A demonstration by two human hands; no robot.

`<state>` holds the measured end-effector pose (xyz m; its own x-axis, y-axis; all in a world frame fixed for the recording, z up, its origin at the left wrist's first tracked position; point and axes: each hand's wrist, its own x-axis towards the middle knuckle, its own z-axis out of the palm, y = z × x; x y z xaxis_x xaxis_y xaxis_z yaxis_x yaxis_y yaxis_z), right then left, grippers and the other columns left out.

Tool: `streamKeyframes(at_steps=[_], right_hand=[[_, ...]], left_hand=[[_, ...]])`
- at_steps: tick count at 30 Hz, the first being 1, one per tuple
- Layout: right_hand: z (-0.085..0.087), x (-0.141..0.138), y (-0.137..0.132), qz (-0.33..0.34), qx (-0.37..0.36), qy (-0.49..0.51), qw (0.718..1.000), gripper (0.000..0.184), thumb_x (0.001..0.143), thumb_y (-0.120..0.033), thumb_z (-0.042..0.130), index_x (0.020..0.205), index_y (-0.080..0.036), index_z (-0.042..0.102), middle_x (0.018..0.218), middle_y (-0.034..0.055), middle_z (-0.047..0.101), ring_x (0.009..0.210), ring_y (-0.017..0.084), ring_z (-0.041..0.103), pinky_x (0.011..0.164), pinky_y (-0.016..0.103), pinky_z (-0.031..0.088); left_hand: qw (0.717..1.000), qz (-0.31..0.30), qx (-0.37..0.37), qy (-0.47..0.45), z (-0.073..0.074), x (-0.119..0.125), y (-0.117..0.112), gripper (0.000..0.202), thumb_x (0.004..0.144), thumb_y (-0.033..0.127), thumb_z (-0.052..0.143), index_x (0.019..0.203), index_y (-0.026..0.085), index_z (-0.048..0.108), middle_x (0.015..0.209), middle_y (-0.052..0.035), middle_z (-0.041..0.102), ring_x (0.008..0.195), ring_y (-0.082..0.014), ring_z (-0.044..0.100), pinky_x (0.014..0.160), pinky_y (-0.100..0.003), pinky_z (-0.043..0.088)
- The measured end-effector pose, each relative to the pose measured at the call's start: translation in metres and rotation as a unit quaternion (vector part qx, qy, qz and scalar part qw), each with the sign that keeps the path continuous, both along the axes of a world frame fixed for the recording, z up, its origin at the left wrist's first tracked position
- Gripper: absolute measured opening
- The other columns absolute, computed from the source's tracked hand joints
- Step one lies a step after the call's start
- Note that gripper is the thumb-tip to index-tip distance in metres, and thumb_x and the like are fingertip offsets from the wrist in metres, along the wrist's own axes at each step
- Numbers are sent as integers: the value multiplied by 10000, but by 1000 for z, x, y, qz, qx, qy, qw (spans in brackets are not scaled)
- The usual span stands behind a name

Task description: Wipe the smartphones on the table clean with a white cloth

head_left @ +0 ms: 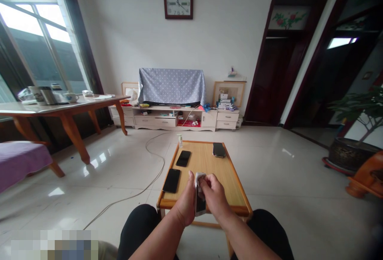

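Note:
My left hand (pixel 184 202) grips a phone with a white edge (pixel 198 180) upright over the near end of a small wooden table (pixel 206 164). Against the phone's screen my right hand (pixel 214 196) is curled and pressed; whether it holds a cloth I cannot make out. Two dark phones lie on the table's left side, one near (pixel 171 180) and one further back (pixel 183 158). A third dark phone (pixel 219 150) rests at the far right corner. At the far left corner stands a small clear bottle (pixel 180 140).
A white cable (pixel 149 172) snakes across the shiny floor left of the table. A long wooden table (pixel 60 110) with cups stands at the left, a low TV cabinet (pixel 176 118) at the back wall, a potted plant (pixel 356 148) at the right. My knees flank the small table.

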<state>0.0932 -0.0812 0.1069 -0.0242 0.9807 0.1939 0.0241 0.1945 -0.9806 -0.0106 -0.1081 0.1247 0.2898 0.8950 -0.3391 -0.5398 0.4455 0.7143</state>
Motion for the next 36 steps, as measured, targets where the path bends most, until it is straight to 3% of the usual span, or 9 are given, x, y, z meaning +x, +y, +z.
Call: streamKeyframes(at_steps=[7,13,16,21,25,29,32,34,36], right_hand=[[-35,10,-17,10,-22,-29,999,342,821,-531,652,713,-239,511,669,-18,595,626,172,549,569,271,425],[-42,21,-11,6,-110,57,992,312,788,-513,683,849,-244,538,686,-34,605,597,157,543,540,259,421],[-46,21,-13,23,-196,115,974,437,753,-585,714,993,-244,582,750,-21,635,592,141,542,492,228,382],[-50,17,-17,126,-264,178,939,494,735,-654,762,897,-208,623,721,-31,576,576,93,503,469,181,327],[-55,15,-11,140,-275,223,925,451,741,-600,788,846,-192,628,690,-40,556,565,78,471,492,180,340],[-64,19,10,106,-258,278,919,331,737,-451,811,761,-193,606,693,-35,556,597,95,491,532,200,376],[-72,25,36,65,-271,303,911,276,738,-396,804,776,-199,615,692,-32,557,586,102,489,518,210,376],[-77,32,58,44,-263,302,915,270,748,-402,794,794,-199,623,693,-29,567,585,105,498,516,215,383],[-81,41,85,22,-250,297,921,290,743,-423,796,790,-200,616,691,-26,577,584,112,516,508,222,389]], left_hand=[[995,79,-43,-49,-17,-13,14,681,808,729,605,1186,164,644,967,-84,735,814,-217,703,761,-342,546],[986,102,-39,-123,-19,-24,28,691,837,703,587,1220,130,639,1091,-132,731,852,-231,710,816,-379,570],[985,114,-32,-125,-23,-30,34,666,864,682,565,1235,133,639,1118,-133,736,854,-216,711,788,-352,575],[983,132,-40,-123,-34,-32,45,648,890,668,529,1238,131,634,1111,-138,741,840,-206,714,763,-327,569],[987,104,-50,-116,-43,-26,58,679,872,703,530,1237,138,622,1085,-118,743,819,-185,704,744,-302,551],[991,116,-41,-52,-51,-17,76,726,835,781,500,1162,147,635,1023,-114,736,903,-236,703,753,-331,540],[988,134,32,76,-65,-15,88,723,836,798,480,1132,157,639,1019,-103,723,965,-251,681,836,-354,519],[952,157,98,245,-79,-18,93,629,861,743,508,1113,185,649,1043,-90,715,998,-250,659,888,-362,492],[883,172,185,395,-94,-22,93,500,876,660,565,1063,207,665,1082,-89,705,1071,-262,627,967,-376,452]])
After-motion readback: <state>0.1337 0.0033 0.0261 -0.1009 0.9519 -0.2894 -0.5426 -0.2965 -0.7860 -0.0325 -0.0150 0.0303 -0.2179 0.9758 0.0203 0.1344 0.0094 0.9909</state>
